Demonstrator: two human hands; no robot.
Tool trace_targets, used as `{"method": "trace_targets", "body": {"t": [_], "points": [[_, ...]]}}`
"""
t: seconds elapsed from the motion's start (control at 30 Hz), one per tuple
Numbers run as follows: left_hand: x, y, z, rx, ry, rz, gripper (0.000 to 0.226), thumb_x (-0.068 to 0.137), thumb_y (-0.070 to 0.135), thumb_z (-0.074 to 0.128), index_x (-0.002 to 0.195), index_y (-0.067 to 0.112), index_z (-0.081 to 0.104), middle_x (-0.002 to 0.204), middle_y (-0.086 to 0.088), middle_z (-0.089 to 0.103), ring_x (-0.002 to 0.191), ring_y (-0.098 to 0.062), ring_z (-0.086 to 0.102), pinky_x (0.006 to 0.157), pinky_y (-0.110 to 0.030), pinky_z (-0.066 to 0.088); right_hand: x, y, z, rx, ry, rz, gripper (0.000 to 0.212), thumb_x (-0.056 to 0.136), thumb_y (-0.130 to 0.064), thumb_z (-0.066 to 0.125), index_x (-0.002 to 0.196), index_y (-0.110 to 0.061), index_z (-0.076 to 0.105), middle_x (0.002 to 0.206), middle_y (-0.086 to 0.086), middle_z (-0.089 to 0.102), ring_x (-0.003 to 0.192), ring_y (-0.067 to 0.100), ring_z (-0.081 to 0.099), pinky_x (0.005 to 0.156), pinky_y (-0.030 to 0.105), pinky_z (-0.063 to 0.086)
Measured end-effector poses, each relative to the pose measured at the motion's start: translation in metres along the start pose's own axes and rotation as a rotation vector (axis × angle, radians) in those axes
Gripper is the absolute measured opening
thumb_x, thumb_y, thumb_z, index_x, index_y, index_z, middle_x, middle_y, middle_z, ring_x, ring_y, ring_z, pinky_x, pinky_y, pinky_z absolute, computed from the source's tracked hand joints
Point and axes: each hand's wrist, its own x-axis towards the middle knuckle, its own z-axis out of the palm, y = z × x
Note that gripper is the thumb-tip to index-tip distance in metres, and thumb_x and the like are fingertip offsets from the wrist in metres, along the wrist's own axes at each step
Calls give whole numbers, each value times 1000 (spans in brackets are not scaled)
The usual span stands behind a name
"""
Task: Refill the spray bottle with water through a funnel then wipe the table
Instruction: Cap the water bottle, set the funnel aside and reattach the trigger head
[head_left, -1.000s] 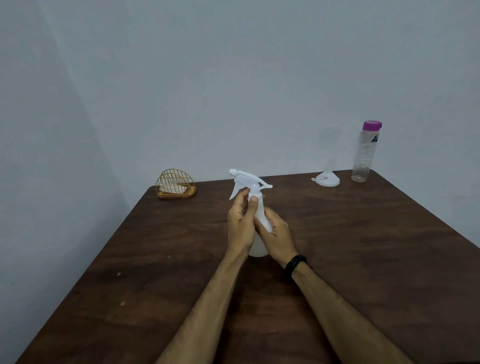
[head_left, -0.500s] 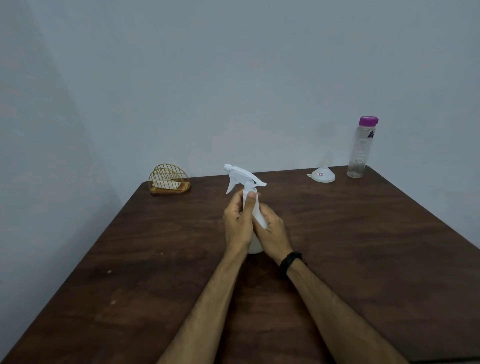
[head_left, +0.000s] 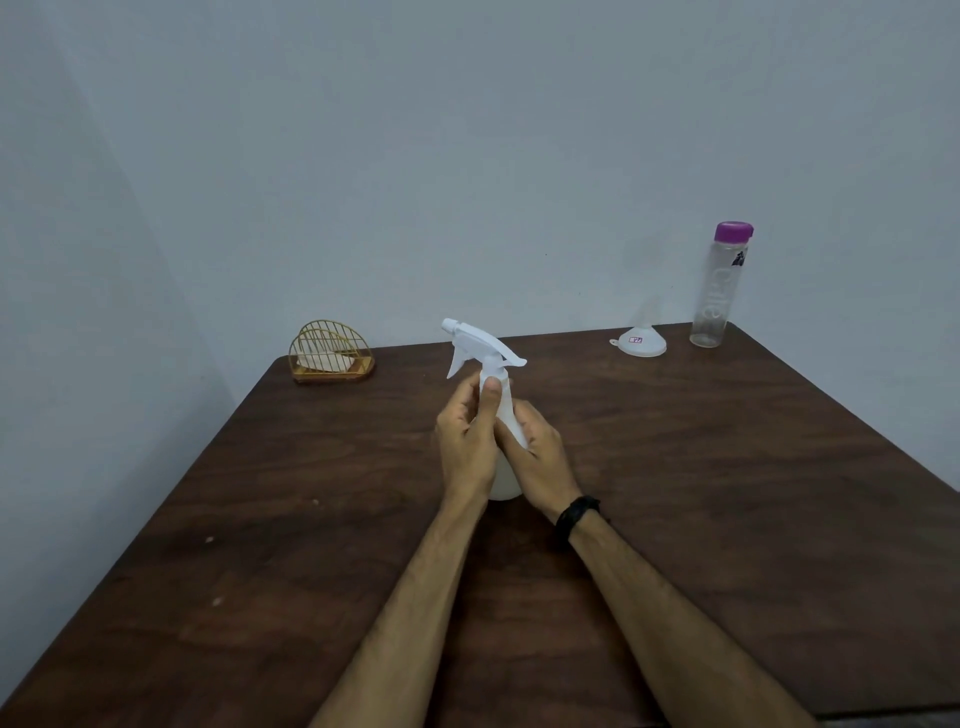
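At frame center, a white spray bottle (head_left: 503, 462) stands on a dark table (head_left: 727, 493). The left hand (head_left: 467, 447) grasps its neck; the right hand (head_left: 540, 457) grasps its body.

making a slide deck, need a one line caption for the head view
Both hands grip a white plastic spray bottle upright on a dark wooden table, left hand at its neck, right hand lower.

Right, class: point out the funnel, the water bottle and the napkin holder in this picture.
funnel (head_left: 642, 343): head view, on its white cone, resting wide end down.
water bottle (head_left: 716, 296): head view, on the clear body below the purple cap.
napkin holder (head_left: 332, 353): head view, on its gold wire frame.
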Motion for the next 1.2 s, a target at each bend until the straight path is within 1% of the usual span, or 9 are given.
{"method": "trace_targets", "body": {"t": [0.07, 0.17, 0.3, 0.47, 0.7, 0.8, 0.97, 1.1, 1.2], "points": [[-1, 0, 0, -43, 93, 4, 22, 102, 25, 55, 113, 14, 70, 102, 8, 74, 96, -4, 68, 80, -23, 55, 0, 0, -1, -9, 0, -4, 48, 90, -58, 50, 112, -17, 64, 100, -4, 65, 89, 8, 63, 74, 24, 53], [-1, -1, 1, -60, 152, 31, 13, 101, 20, 57, 104, 11, 66, 93, 9, 71, 86, -2, 66, 75, -25, 52, 0, 1, 0, -9, -10, 4, 53, 89, -61, 49, 115, -17, 63, 103, -4, 64, 92, 7, 63, 76, 23, 53], [-2, 0, 3, -78, 74, 27, 20, 90, 27, 72, 109, 22, 68, 102, 3, 75, 97, -11, 71, 82, -27, 58, 1, 1, -1, -6, -22, -5, 52, 91, -56, 47, 120, -16, 63, 105, -2, 65, 94, 6, 63, 75, 20, 53], [3, -2, -5, 18, -45, 2, 12, 99, 35, 59, 102, 35, 71, 97, 14, 74, 95, -4, 67, 84, -32, 55, 0, -1, 0, 0, -19, 12, 43, 94, -52, 50, 116, -17, 64, 103, -4, 64, 92, 5, 63, 75, 18, 51], [-1, 0, 1, -79, 16, -7, 22, 90, 35, 72, 110, 29, 66, 105, 8, 75, 102, -9, 70, 86, -30, 56, 0, 0, -2, 11, -40, 27, 33, 101, -40, 49, 122, -19, 63, 109, -2, 65, 99, 9, 64, 83, 26, 55], [-1, 1, 3, -54, 36, -13, 15, 92, 33, 68, 107, 37, 64, 105, 13, 73, 101, -4, 69, 84, -25, 55, 0, -2, -2, 15, -39, 25, 42, 97, -50, 48, 120, -19, 64, 106, -4, 65, 97, 8, 64, 80, 22, 53], [4, 0, -2, 30, -2, -19, 20, 97, 38, 59, 114, 30, 65, 104, 13, 71, 98, 1, 67, 77, -17, 51, 0, -1, -3, 26, -46, 37, 29, 102, -36, 49, 117, -16, 64, 105, -2, 64, 93, 5, 63, 76, 20, 53], [4, -1, -3, 45, -11, -22, 30, 97, 41, 57, 119, 23, 66, 105, 11, 71, 98, 0, 66, 79, -19, 53, 0, 0, -2, 35, -60, 63, 34, 100, -43, 48, 119, -19, 63, 110, -2, 63, 97, 7, 64, 78, 23, 54], [1, -5, -5, 72, -35, -13, 37, 92, 56, 58, 109, 25, 68, 98, 7, 72, 91, -4, 68, 78, -28, 56, -2, -3, -4, 110, -56, 113, 47, 96, -54, 44, 125, -22, 62, 117, -3, 65, 103, 9, 65, 83, 25, 53]]}}
